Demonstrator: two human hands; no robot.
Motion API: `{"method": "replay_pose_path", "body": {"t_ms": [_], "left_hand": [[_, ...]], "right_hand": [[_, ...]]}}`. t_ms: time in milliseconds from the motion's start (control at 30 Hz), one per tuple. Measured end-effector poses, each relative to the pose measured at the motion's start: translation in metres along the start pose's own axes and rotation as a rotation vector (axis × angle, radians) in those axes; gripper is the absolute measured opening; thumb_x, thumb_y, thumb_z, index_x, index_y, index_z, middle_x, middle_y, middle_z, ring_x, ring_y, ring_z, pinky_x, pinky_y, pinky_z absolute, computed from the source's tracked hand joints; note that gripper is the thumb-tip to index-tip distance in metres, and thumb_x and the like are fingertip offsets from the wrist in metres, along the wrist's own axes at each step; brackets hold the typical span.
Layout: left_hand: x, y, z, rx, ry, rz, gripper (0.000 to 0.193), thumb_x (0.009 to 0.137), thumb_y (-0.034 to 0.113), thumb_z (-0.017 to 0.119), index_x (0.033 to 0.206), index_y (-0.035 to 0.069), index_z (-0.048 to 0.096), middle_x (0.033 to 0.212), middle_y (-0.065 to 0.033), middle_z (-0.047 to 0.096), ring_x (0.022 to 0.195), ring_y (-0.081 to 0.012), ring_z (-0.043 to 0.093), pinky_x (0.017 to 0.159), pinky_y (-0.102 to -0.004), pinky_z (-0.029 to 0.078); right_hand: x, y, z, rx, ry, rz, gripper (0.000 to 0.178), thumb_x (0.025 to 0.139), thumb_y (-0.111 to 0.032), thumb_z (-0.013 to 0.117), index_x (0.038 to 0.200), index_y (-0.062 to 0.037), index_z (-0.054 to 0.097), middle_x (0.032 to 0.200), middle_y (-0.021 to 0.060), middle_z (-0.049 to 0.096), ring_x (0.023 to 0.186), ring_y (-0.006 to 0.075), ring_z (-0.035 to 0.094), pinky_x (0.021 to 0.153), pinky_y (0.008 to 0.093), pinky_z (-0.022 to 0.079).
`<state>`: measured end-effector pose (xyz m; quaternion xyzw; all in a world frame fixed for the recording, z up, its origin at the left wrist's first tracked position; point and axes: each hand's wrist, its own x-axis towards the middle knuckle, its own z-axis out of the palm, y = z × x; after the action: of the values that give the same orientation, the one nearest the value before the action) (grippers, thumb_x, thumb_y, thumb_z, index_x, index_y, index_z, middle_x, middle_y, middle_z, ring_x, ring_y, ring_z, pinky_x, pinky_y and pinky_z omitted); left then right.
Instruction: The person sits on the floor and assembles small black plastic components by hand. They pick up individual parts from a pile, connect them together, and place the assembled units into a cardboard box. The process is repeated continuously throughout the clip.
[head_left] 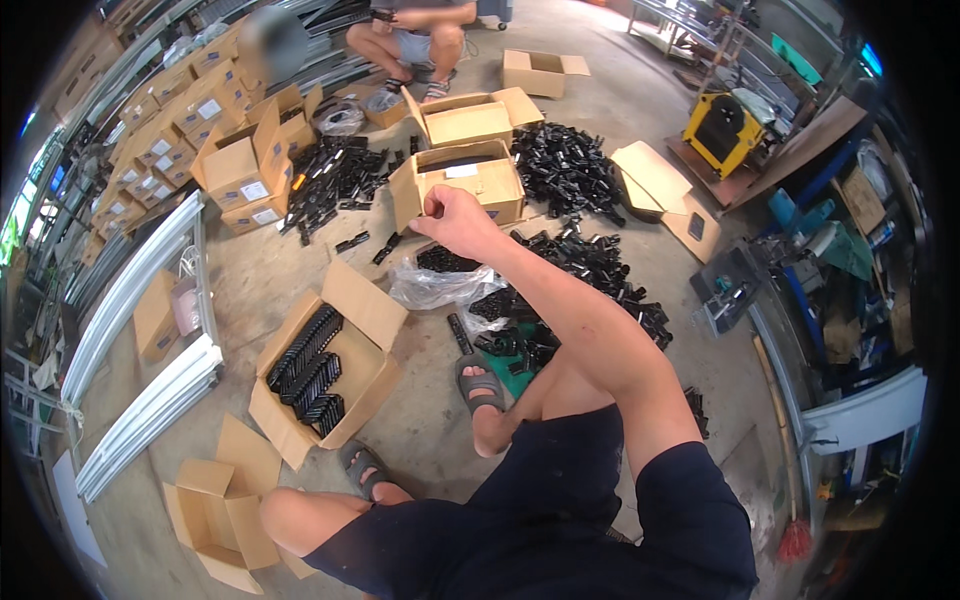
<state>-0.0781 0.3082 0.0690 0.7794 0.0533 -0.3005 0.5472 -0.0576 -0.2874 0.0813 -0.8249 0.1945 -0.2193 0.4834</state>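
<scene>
My right hand point(455, 220) reaches forward in front of an open cardboard box point(508, 190), close to its left flap. The thumb and fingers are curled together in a pinch. What they hold, if anything, I cannot make out. Beneath the forearm lies a heap of black plastic parts point(590, 265), with a crumpled clear plastic bag point(430, 285) at its left side. Nearer my feet, an open cardboard box point(370, 375) holds rows of neatly stacked black parts point(305, 370). My left hand is out of the picture.
Another person point(410, 45) squats at the far side. More black parts lie in piles point(565, 165) around the boxes. White metal profiles point(150, 420) lie at left, before stacked cartons point(200, 110). An open carton point(215, 520) stands at lower left; a yellow machine point(722, 130) stands at right.
</scene>
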Motion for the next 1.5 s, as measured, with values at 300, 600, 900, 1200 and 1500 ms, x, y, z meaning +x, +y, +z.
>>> {"method": "replay_pose_path", "body": {"t_ms": [300, 600, 900, 1200, 1500], "left_hand": [[-0.006, -0.023, -0.002, -0.123, 0.132, -0.041, 0.053, 0.109, 0.034, 0.051, 0.147, -0.002, 0.047, 0.142, -0.019, 0.058, 0.128, -0.0286, 0.057, 0.11, -0.0403, 0.043], [0.004, -0.042, 0.0, -0.243, 0.237, -0.041, 0.05, 0.109, 0.033, 0.051, 0.146, -0.001, 0.05, 0.139, -0.0167, 0.06, 0.125, -0.0261, 0.059, 0.107, -0.0381, 0.044], [0.002, -0.076, -0.005, -0.363, 0.372, -0.044, 0.048, 0.109, 0.032, 0.052, 0.145, 0.0, 0.052, 0.136, -0.0143, 0.063, 0.122, -0.0236, 0.06, 0.105, -0.0359, 0.045], [0.008, -0.024, -0.057, -0.317, 0.566, 0.389, 0.046, 0.109, 0.031, 0.052, 0.144, 0.001, 0.054, 0.133, -0.012, 0.065, 0.119, -0.0211, 0.062, 0.102, -0.0337, 0.046], [0.05, 0.171, 0.039, 0.308, -0.023, 0.793, 0.038, 0.094, 0.007, 0.068, 0.131, -0.001, 0.063, 0.124, -0.0122, 0.072, 0.115, -0.0203, 0.066, 0.106, -0.0348, 0.048]], "right_hand": [[0.012, -0.012, 0.018, -0.352, 0.046, -0.27, 0.069, 0.073, -0.047, 0.09, 0.122, -0.0085, 0.061, 0.111, 0.0139, 0.067, 0.105, 0.0317, 0.067, 0.089, 0.0406, 0.054], [0.024, -0.004, 0.025, -0.369, -0.044, -0.154, 0.038, 0.079, -0.042, 0.082, 0.093, -0.0076, 0.073, 0.088, 0.0171, 0.073, 0.087, 0.0366, 0.071, 0.079, 0.047, 0.057], [0.013, -0.011, 0.031, -0.401, -0.04, -0.218, 0.037, 0.086, -0.038, 0.075, 0.072, -0.005, 0.07, 0.069, 0.0145, 0.07, 0.068, 0.0348, 0.069, 0.067, 0.0453, 0.055], [0.0, -0.001, 0.047, -0.415, -0.145, -0.177, 0.041, 0.088, -0.047, 0.071, 0.079, -0.0063, 0.075, 0.076, 0.0173, 0.073, 0.075, 0.0371, 0.071, 0.071, 0.0472, 0.057], [-0.034, 0.031, 0.074, -0.616, -0.521, -0.166, 0.046, 0.084, -0.055, 0.071, 0.1, -0.0123, 0.077, 0.091, 0.0163, 0.075, 0.087, 0.0376, 0.073, 0.076, 0.0479, 0.058]]}}
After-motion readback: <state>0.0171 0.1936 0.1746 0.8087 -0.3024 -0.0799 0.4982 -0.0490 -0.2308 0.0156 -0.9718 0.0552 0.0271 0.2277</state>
